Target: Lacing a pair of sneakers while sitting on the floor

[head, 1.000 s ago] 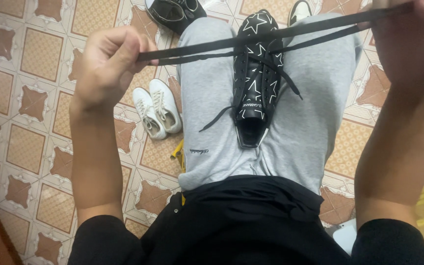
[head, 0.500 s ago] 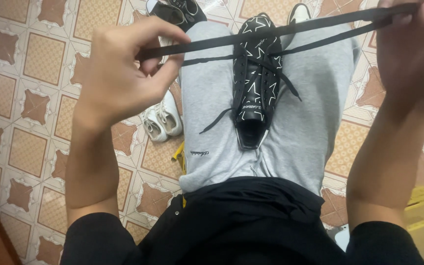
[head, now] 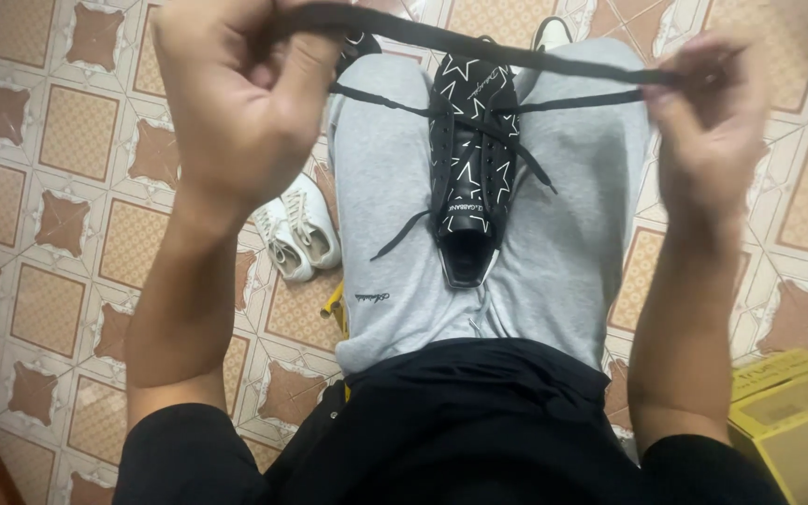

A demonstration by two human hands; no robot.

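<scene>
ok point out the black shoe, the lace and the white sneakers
black shoe (head: 468, 178), head view, on its star-patterned upper
lace (head: 516, 56), head view, on the stretch between the hands
white sneakers (head: 296, 234), head view, on the pair's laced tops

Looks like a room in a home, seen from a seat low over the floor. Underfoot, glazed floor tiles (head: 39, 309) in beige and brown with a repeating star-like pattern, typical of a house interior or entry area. Beside the seated legs, a pair of white sneakers (head: 296, 234) left loose on the tiles; on the lap, a black shoe with white stars (head: 469, 168). At the lower right corner, a yellow cardboard box (head: 787, 421) standing on the floor. Casual grey shorts (head: 395, 252), no workbench or shop fittings in sight.
</scene>
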